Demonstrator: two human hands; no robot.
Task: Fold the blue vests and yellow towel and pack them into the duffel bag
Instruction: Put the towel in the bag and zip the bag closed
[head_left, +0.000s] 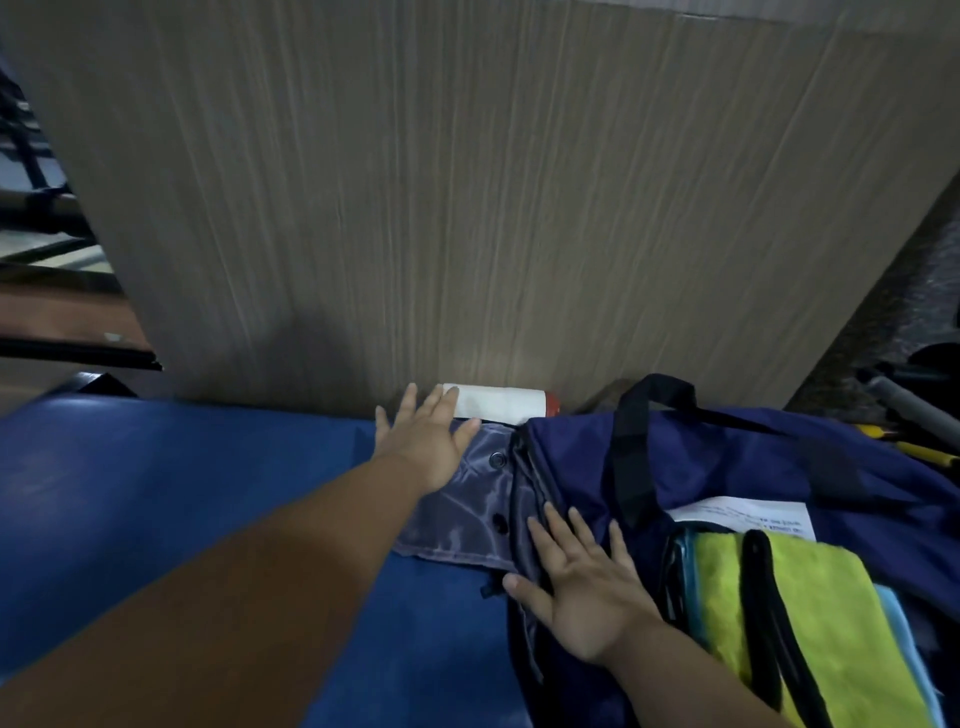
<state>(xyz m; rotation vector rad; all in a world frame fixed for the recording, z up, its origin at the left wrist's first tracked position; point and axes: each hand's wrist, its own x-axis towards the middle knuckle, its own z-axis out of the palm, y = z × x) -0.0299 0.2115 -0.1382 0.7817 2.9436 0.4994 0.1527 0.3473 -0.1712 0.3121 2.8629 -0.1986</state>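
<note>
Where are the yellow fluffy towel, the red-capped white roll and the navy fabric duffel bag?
yellow fluffy towel (821, 597): head view, top face.
red-capped white roll (498, 404): head view, white middle.
navy fabric duffel bag (753, 467): head view, bare side panel.

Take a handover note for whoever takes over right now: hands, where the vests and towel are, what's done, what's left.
Left hand: open, flat on the vest.
Right hand: open, flat on the duffel bag edge beside it.
Vest lies on the blue surface against the bag's side.
Done: yellow towel folded, in the bag.
Left: vest into the bag; no other vest plainly visible.
</note>
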